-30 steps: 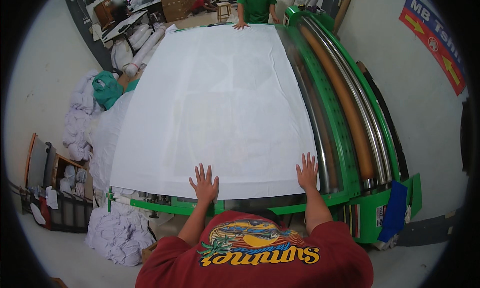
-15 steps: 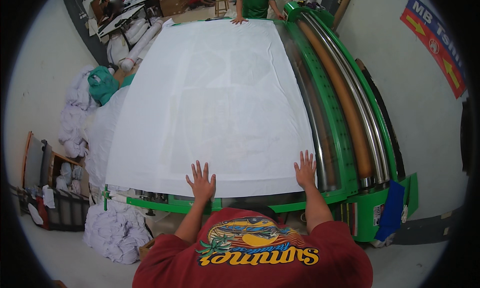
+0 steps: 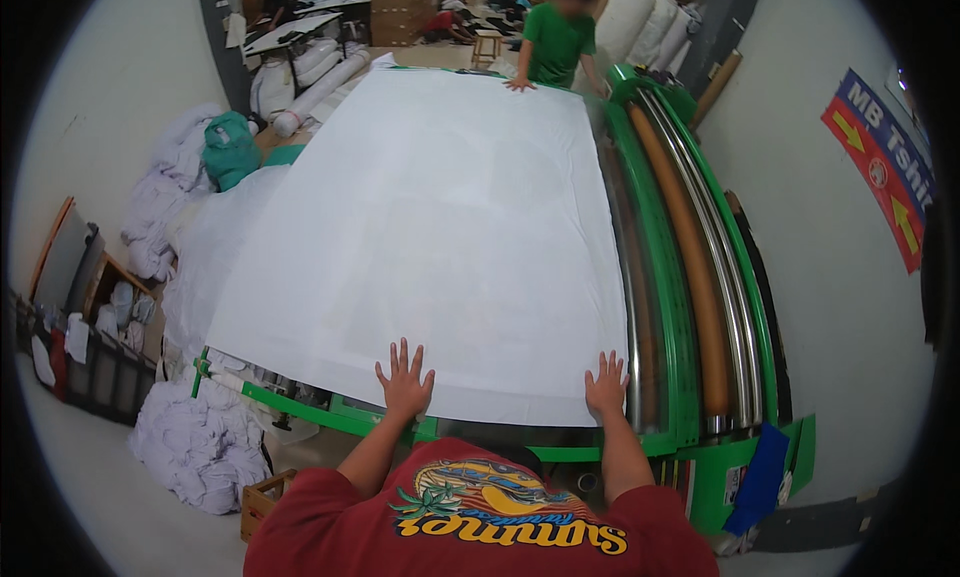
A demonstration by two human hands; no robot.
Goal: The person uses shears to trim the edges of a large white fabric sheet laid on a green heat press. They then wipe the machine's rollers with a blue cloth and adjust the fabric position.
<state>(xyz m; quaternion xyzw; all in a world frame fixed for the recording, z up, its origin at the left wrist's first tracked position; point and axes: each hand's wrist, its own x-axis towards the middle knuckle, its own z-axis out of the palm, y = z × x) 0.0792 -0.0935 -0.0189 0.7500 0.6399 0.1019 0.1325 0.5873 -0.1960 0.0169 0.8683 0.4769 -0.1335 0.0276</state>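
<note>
Sheet: a big white sheet (image 3: 430,237) lies spread flat over the green worktop (image 3: 300,409), reaching from my edge to the far end, where another person's hand (image 3: 519,83) rests on it.
Left hand: my left hand (image 3: 405,382) is open, fingers spread, palm down on the near edge of the sheet; it grips nothing.
Right hand: my right hand (image 3: 606,384) is open the same way, flat on the sheet near its right corner, just beside the rollers (image 3: 690,277).
Handling: I judge it light, thin and limp, so it will sag, wrinkle and drift if lifted by one point. It should slide easily over the smooth top under flat palms.
Where to hold: best taken along the near hem, hands well apart as they are, or pinched at the two near corners.
Look: plain white, matte, faintly creased, no print; its left side hangs past the worktop towards the heaps of cloth (image 3: 195,447) on the floor.
</note>
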